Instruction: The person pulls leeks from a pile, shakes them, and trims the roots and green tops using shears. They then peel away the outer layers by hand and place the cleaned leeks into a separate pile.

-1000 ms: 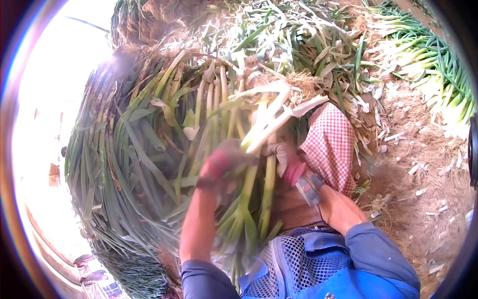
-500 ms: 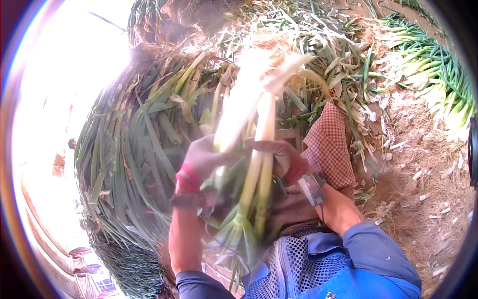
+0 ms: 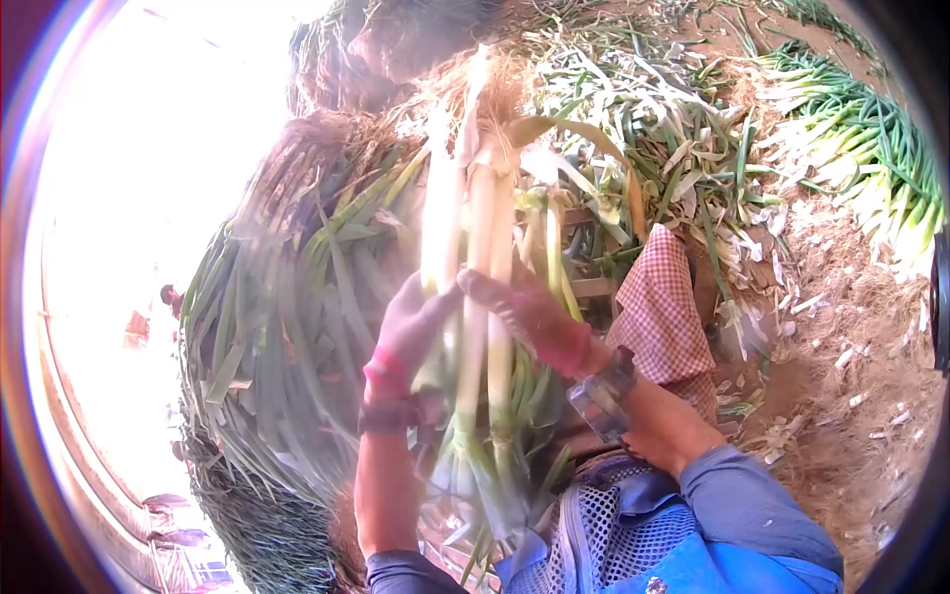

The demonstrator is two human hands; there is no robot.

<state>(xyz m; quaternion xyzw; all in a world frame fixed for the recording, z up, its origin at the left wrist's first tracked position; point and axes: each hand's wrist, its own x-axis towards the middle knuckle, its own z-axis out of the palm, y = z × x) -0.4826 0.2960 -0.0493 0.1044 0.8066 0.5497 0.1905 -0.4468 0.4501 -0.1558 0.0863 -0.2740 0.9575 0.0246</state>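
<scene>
I hold a small bunch of green onions [image 3: 482, 247] upright in front of me, white stalks up and green leaves hanging down toward my chest. My left hand [image 3: 411, 332], in a grey glove with a pink cuff, grips the stalks from the left. My right hand [image 3: 529, 317], gloved the same way, closes on them from the right. A watch [image 3: 599, 396] sits on my right wrist. Dry roots [image 3: 475, 89] crown the top of the bunch.
A big heap of unpeeled green onions [image 3: 287, 327] lies to the left. Peeled skins and trimmings [image 3: 653, 129] litter the ground ahead. Cleaned onions [image 3: 871, 148] lie in a row at the far right. A red checked cloth [image 3: 658, 307] covers my knee.
The bunch has swung from leaning right to nearly upright and risen higher. Both hands have shifted with it, staying closed on the stalks.
</scene>
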